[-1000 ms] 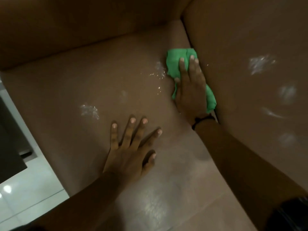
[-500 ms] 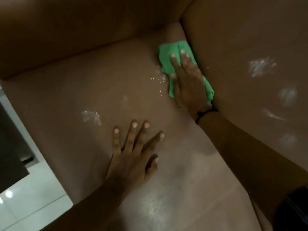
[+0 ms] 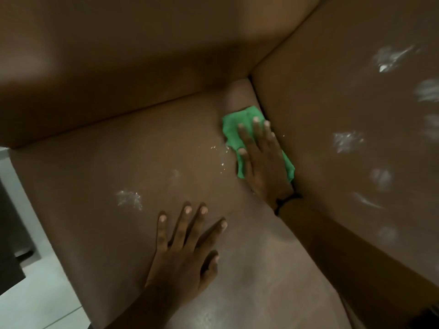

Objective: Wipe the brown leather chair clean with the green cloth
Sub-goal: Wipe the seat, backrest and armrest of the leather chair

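Observation:
The brown leather chair [image 3: 99, 167] fills the view, seat in the middle, upright panels behind and to the right. My right hand [image 3: 263, 162] lies flat on the green cloth [image 3: 234, 129], pressing it onto the seat in the far right corner, against the right panel. Part of the cloth is hidden under the palm. My left hand [image 3: 187, 252] rests flat on the seat nearer to me, fingers spread, holding nothing. White smears [image 3: 129, 198] and small droplets [image 3: 219, 150] mark the seat left of the cloth.
Several white smears [image 3: 346, 141] dot the right panel of the chair. A pale tiled floor [image 3: 35, 295] shows at the lower left, with a dark object [image 3: 9, 262] at the left edge.
My right hand has kept the cloth in the seat's far right corner and slid it a little further back. The view has tilted up, showing more of the rear panel. My left hand stayed planted.

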`<state>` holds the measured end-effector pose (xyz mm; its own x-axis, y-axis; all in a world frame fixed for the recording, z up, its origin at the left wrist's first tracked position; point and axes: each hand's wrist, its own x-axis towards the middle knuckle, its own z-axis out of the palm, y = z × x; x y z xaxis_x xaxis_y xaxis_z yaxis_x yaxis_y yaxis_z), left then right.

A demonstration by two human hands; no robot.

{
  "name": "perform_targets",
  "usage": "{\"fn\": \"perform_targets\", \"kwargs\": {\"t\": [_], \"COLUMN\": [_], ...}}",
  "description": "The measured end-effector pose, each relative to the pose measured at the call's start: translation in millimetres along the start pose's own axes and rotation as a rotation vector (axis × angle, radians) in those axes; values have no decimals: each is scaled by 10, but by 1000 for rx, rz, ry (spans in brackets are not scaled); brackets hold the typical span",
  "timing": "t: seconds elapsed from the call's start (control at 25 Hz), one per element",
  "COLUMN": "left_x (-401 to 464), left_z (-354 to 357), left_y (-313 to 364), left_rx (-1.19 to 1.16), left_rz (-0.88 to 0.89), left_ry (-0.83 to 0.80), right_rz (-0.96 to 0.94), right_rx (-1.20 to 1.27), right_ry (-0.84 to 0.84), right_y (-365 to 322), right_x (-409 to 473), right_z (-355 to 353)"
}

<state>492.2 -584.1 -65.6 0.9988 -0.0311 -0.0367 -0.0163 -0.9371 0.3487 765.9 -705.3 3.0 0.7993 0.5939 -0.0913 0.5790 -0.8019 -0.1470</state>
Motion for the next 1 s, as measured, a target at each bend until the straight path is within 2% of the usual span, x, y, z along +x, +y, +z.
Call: {"fn": "perform_targets", "kwargs": {"t": [0.08, 0.16, 0.28, 0.36, 0.4, 0.52, 0.56, 0.64, 0.72, 0.8, 0.88, 0.92, 0.96, 1.0], "left_x": [1, 7, -4, -7, -9, -5, -10, -15, -18, -6, 6, 6, 7, 10], "left_z": [9, 66, 72, 8, -18, 14, 48, 54, -2, -70, -46, -14, 2, 2], "left_y": [-4, -32, -46, -9, 3, -16, -41, -62, -6, 16, 1, -19, -39, -53], "left_rx": [4, 23, -11, -18, -16, 6, 17, -1, -33, -42, -9, 2, 4, 5], "left_rz": [11, 21, 9, 7, 5, 5, 4, 3, 2, -2, 2, 4, 5, 3], "left_ry": [3, 8, 14, 16, 16, 1, -9, -9, 3, 4, -4, -12, -12, -8], "right_rz": [199, 263, -32, -105, -49, 331, 342, 110, -123, -49, 268, 353, 299, 153], "right_rx": [-26, 19, 5, -79, -111, -124, -117, -99, -130, -134, -145, -141, -141, -146], "right_ry": [73, 156, 122, 16, 19, 147, 175, 139, 35, 22, 115, 142, 138, 115], "right_y": [-132, -318, -357, -240, -162, -321, -440, -613, -541, -315, -292, -396, -503, -590], "right_x": [194, 558, 455, 1, -46, 330, 441, 361, -145, -352, -110, 65, 192, 213], "right_z": [49, 159, 301, 276, 216, 256, 315, 415, 422, 257, 268, 315, 354, 410]}}
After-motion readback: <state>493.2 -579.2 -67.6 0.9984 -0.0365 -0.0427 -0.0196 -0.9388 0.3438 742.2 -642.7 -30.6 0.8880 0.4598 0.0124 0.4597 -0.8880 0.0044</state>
